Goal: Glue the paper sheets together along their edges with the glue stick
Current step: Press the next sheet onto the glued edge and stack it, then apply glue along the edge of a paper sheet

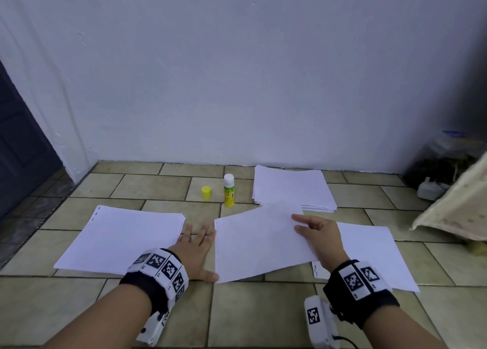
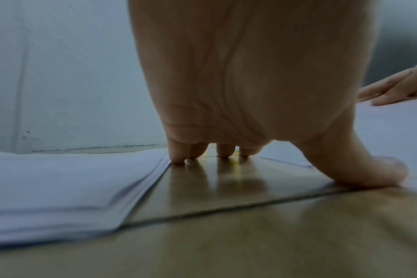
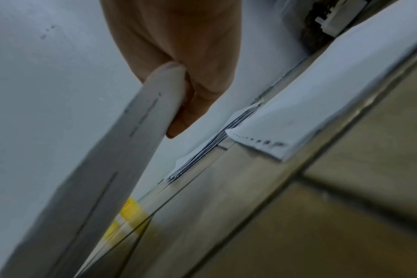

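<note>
Your right hand pinches a white punched paper sheet near the uncapped yellow glue stick, your left hand lies flat on the tiled floor, so gluing seems not started.

We seem to be in a home, working on the bare floor of beige glazed tiles that meets a plain white plastered wall. A dark panelled door stands at the left, and a white plug adapter lies among clutter at the right.
</note>
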`<action>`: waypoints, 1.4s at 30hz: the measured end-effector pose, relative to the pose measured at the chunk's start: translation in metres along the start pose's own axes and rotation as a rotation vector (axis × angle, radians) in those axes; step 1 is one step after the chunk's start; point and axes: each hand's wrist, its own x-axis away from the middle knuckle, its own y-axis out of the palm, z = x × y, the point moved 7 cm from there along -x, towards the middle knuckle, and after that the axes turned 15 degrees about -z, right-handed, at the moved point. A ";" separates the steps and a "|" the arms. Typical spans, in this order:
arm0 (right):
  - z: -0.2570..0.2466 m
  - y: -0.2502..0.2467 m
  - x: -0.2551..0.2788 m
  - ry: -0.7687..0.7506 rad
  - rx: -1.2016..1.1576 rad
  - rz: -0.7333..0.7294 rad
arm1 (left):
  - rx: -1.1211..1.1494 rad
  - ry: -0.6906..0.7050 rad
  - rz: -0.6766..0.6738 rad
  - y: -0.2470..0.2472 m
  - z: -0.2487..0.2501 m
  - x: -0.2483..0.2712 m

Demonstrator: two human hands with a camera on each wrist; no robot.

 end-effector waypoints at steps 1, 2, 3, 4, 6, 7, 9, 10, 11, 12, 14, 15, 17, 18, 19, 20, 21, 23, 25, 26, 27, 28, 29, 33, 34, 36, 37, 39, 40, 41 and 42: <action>-0.002 -0.005 -0.002 0.006 0.011 0.006 | -0.012 -0.003 -0.001 0.000 0.000 -0.001; -0.005 -0.010 -0.004 0.008 0.019 0.009 | -0.018 -0.007 -0.004 0.000 0.001 -0.001; -0.008 -0.017 -0.008 0.012 0.019 0.015 | -0.025 -0.009 -0.004 0.000 0.002 -0.002; -0.011 -0.026 -0.011 0.015 0.020 0.020 | -0.033 -0.012 -0.002 0.000 0.002 -0.002; -0.018 -0.045 -0.019 0.015 0.032 0.034 | -0.050 -0.015 -0.001 0.000 0.003 -0.002; -0.022 -0.055 -0.023 0.018 0.046 0.046 | -0.057 -0.017 0.001 0.001 0.003 -0.003; -0.029 -0.076 -0.031 0.027 0.068 0.076 | -0.071 -0.025 0.001 0.002 0.001 -0.005; -0.032 -0.085 -0.034 0.028 0.068 0.089 | -0.082 -0.030 0.000 0.002 0.001 -0.006; -0.035 -0.092 -0.037 0.026 0.051 0.102 | -0.092 -0.035 0.000 0.002 0.001 -0.007; -0.038 -0.097 -0.040 0.023 0.024 0.106 | -0.101 -0.041 -0.001 0.002 0.000 -0.008; -0.042 -0.103 -0.045 0.018 -0.073 0.108 | -0.116 -0.052 -0.006 0.002 0.000 -0.010; -0.045 -0.104 -0.048 0.009 -0.111 0.112 | -0.117 -0.054 -0.008 0.002 0.000 -0.010; -0.050 -0.106 -0.057 -0.010 -0.128 0.140 | -0.113 -0.055 -0.011 0.003 0.000 -0.010; -0.051 -0.107 -0.063 -0.013 -0.120 0.154 | -0.111 -0.056 -0.012 0.003 0.000 -0.010; -0.052 -0.108 -0.070 -0.016 -0.113 0.169 | -0.110 -0.060 -0.012 0.003 0.000 -0.010; -0.053 -0.109 -0.077 -0.013 -0.093 0.180 | -0.112 -0.067 -0.012 0.003 0.000 -0.010; -0.052 -0.110 -0.084 -0.007 -0.070 0.190 | -0.117 -0.075 -0.009 0.003 0.000 -0.010; -0.050 -0.112 -0.099 0.017 0.033 0.211 | -0.125 -0.082 0.000 0.004 0.001 -0.011; -0.049 -0.113 -0.114 0.037 0.170 0.211 | -0.130 -0.084 0.006 0.004 0.000 -0.012; -0.049 -0.113 -0.119 0.051 0.238 0.217 | -0.133 -0.086 0.004 0.004 0.000 -0.012; -0.048 -0.113 -0.124 0.068 0.307 0.222 | -0.135 -0.087 0.003 0.004 -0.001 -0.013; -0.048 -0.112 -0.129 0.082 0.376 0.218 | -0.137 -0.089 0.004 0.004 -0.001 -0.013; -0.048 -0.110 -0.133 0.093 0.441 0.200 | -0.140 -0.092 0.008 0.005 -0.002 -0.014; -0.045 -0.101 -0.146 0.134 0.591 0.098 | -0.148 -0.089 -0.005 0.007 -0.005 -0.019; -0.043 -0.097 -0.148 0.155 0.654 0.070 | -0.148 -0.084 -0.016 0.007 -0.006 -0.020; -0.035 -0.091 -0.152 0.215 0.779 0.014 | -0.133 -0.062 -0.041 0.007 -0.005 -0.019; -0.031 -0.089 -0.153 0.247 0.838 -0.010 | -0.126 -0.063 -0.041 0.007 -0.005 -0.019; -0.026 -0.086 -0.154 0.307 0.954 -0.053 | -0.124 -0.082 -0.024 0.007 -0.004 -0.018; -0.024 -0.084 -0.154 0.327 1.007 -0.074 | -0.120 -0.082 -0.015 0.005 -0.002 -0.015; -0.024 -0.083 -0.154 0.341 1.048 -0.089 | -0.119 -0.083 -0.013 0.004 0.000 -0.013; -0.023 -0.082 -0.154 0.361 1.082 -0.094 | -0.123 -0.085 -0.014 0.003 0.000 -0.012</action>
